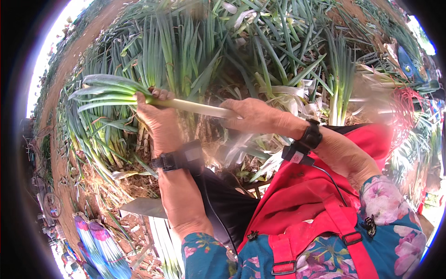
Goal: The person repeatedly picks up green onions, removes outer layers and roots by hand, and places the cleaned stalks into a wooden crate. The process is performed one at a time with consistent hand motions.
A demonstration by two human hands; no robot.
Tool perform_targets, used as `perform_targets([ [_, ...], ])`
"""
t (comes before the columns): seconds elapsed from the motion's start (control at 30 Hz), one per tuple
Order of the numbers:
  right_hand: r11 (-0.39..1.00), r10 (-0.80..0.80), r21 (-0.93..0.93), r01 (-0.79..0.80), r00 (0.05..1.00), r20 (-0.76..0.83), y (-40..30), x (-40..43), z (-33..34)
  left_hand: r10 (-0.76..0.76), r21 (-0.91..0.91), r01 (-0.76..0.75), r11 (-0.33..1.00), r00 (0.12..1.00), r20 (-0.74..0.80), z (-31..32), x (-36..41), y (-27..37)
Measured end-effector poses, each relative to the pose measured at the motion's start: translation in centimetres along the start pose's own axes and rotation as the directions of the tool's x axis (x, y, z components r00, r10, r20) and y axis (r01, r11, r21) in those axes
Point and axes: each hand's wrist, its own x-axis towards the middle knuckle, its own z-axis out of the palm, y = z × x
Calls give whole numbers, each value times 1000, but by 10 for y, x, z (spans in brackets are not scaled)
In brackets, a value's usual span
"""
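Both my hands are on one large green onion, lying nearly level in front of me with its leaves to the left. My left hand grips it where the green leaves leave the pale stem. Around the lower white stem closes my right hand, which hides the root end. Behind my left hand stand dense green onions with dry, brownish roots. Beyond my right hand are loose leaves and pale peeled skins. An upright group of green onions is to the right of it.
Red strings hang at the right, near a blue object. A flat grey panel is beside my left forearm, with white stems below it. Wrapped blue-and-white bundles lie at lower left. A red apron covers my lap.
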Motion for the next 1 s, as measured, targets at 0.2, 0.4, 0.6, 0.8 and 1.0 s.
perform_targets([
  [0.2,998,51,-34,-53,996,-69,1,-6,20,-12,-6,13,1000,980,200,5,-8,-10],
  [0.4,991,32,-122,-62,973,-229,10,-20,2,-120,170,81,982,966,231,24,-36,-52],
  [0.6,981,-83,-193,19,942,-326,2,-31,-8,-326,883,-267,385,856,401,-24,-70,-52],
  [0.8,986,-86,-164,29,933,-350,-2,-49,-16,-91,590,-795,-140,604,792,54,-155,-28],
  [1.0,955,-266,-218,204,912,-312,-28,-71,-4,-221,75,-731,-678,301,927,54,-152,30],
])
